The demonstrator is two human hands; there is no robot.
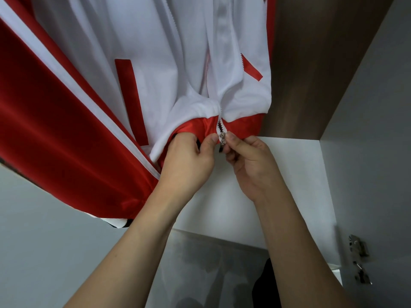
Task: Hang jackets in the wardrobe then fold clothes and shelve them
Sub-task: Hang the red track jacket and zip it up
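White-and-red jacket (pixel 155 63) is hanging inside the wardrobe, zipper track running straight up from the hem; right hand (pixel 251 161) is pinching the zipper slider (pixel 222 138) at the bottom while left hand (pixel 189 158), just beside, is gripping the red hem (pixel 195 127).

A: Jacket (pixel 155 74) status?
B: White body w/ red sleeves, red pocket trims, red hem band. Hanging inside wardrobe, front facing cam.
A: Zip?
B: Metal slider (pixel 222 138) sits at very bottom of hem, teeth just above it still apart.
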